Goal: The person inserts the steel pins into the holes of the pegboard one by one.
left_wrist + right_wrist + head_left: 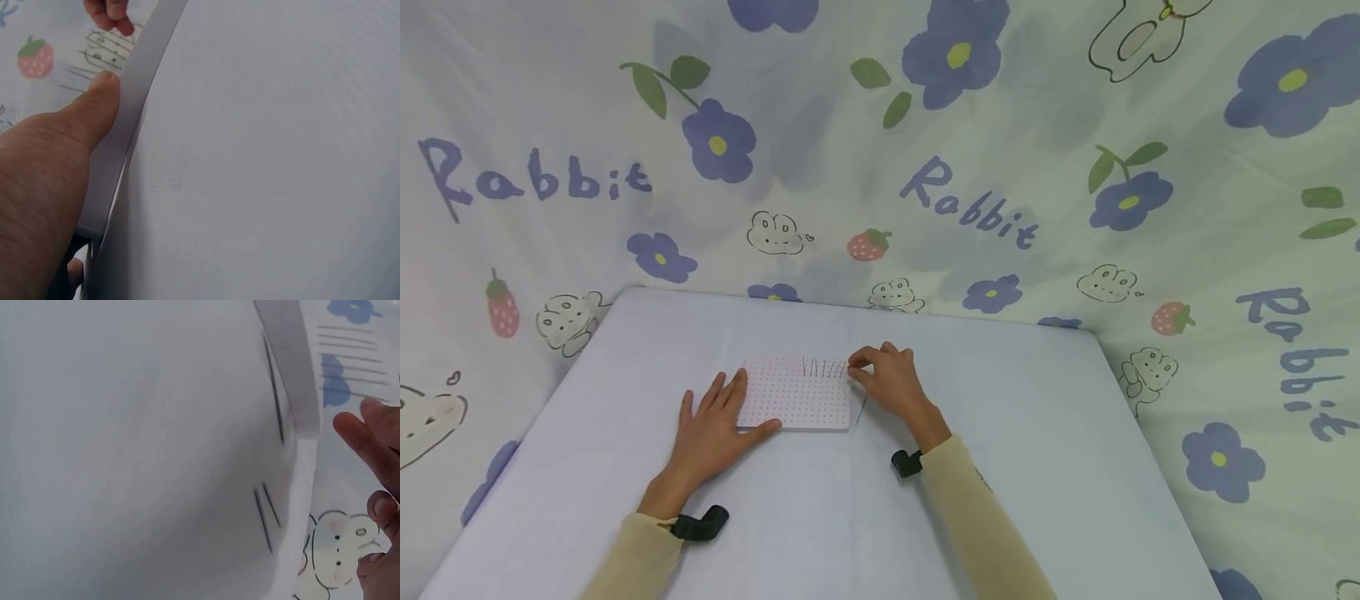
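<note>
A flat white board (793, 404) covered in a grid of small dots lies on the table. Several thin dark needles (815, 367) stand upright in a row along its back right part. My left hand (711, 425) rests on the board's left side with fingers spread, its thumb (103, 103) over the front edge. At the back right corner, my right hand (891, 379) pinches a needle between thumb and forefinger at the end of the row; the fingertips (351, 430) hide part of it. The standing needles (350, 359) also appear in the right wrist view.
A loose needle (861, 409) lies on the white-covered table (1000, 467), right of the board. The right wrist view shows further loose needles (263, 520) on the cloth. A curtain (820, 167) printed with flowers and rabbits rises behind the table's back edge.
</note>
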### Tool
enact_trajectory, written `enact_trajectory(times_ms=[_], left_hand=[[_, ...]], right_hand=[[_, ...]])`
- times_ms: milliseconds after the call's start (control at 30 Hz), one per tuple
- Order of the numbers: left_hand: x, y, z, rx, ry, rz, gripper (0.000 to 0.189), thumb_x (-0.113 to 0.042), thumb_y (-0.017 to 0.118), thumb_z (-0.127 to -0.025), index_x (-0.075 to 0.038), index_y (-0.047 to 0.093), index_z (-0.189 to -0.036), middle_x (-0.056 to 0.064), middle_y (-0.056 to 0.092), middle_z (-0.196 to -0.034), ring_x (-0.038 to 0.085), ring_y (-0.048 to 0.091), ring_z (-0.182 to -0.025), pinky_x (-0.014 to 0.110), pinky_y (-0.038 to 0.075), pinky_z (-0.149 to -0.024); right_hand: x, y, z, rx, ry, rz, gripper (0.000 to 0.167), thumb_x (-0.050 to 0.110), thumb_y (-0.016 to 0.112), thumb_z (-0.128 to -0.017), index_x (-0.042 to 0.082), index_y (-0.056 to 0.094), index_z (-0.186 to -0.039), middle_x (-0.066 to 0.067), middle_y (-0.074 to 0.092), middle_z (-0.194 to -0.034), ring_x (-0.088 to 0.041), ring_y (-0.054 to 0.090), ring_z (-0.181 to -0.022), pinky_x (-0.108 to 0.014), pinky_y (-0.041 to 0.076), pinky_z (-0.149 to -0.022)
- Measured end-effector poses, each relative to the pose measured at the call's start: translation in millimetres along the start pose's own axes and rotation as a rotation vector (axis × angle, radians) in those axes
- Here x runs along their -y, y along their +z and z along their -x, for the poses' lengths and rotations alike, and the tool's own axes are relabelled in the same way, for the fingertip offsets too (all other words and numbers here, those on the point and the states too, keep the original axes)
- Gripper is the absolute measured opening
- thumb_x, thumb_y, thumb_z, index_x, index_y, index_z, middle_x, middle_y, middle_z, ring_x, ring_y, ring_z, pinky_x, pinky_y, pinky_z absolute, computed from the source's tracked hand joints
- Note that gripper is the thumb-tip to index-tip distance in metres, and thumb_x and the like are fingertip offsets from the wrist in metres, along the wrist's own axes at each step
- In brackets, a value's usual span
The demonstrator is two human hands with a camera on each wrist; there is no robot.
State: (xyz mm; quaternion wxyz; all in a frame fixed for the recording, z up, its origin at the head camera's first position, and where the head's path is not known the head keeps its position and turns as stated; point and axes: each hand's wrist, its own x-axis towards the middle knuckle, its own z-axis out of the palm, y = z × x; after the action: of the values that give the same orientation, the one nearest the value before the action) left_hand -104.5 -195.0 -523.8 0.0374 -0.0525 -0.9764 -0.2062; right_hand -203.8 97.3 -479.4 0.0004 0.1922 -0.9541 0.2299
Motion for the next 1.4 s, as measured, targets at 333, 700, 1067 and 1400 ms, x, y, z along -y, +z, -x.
enact_trajectory(times_ms=[333,700,1067,1400], left_hand=[[1.5,-0.9,1.2,0.001,-0.008,-0.001,0.114,-0.077,0.058,-0.084,0.000,0.020,-0.159,0.024,0.028,-0.162,0.044,0.017,-0.151,0.071,-0.002,-0.115],[0.1,-2.0,2.1,-0.004,-0.004,0.007,0.113,-0.076,0.059,-0.084,0.001,0.021,-0.159,0.025,0.028,-0.161,0.045,0.017,-0.151,0.071,-0.002,-0.115],[-0.1,-0.8,0.1,-0.006,-0.002,0.000,0.114,-0.077,0.058,-0.084,0.000,0.021,-0.159,0.025,0.028,-0.161,0.044,0.017,-0.151,0.071,-0.002,-0.115],[-1.9,-2.0,0.5,-0.002,-0.007,0.006,0.113,-0.076,0.059,-0.084,0.001,0.021,-0.159,0.025,0.028,-0.161,0.045,0.017,-0.151,0.071,-0.002,-0.115]], right_hand=[[-34,-15,10.7,0.079,0.032,0.035,0.015,0.026,0.070,-0.096,0.027,0.071,-0.112,0.014,0.075,-0.107,-0.010,0.048,-0.085,-0.041,0.034,-0.087],[-58,-20,22.4,0.157,0.032,0.052,0.017,0.015,0.069,-0.095,0.027,0.071,-0.107,0.017,0.074,-0.102,-0.011,0.049,-0.088,-0.044,0.034,-0.088],[-59,-20,24.9,0.209,0.032,0.018,0.025,0.020,0.081,-0.086,0.029,0.070,-0.107,0.019,0.070,-0.101,-0.011,0.049,-0.094,-0.047,0.032,-0.092],[-62,-19,25.3,0.221,0.055,-0.011,0.026,0.023,0.084,-0.083,0.028,0.071,-0.105,0.018,0.065,-0.091,-0.011,0.047,-0.092,-0.043,0.030,-0.085]])
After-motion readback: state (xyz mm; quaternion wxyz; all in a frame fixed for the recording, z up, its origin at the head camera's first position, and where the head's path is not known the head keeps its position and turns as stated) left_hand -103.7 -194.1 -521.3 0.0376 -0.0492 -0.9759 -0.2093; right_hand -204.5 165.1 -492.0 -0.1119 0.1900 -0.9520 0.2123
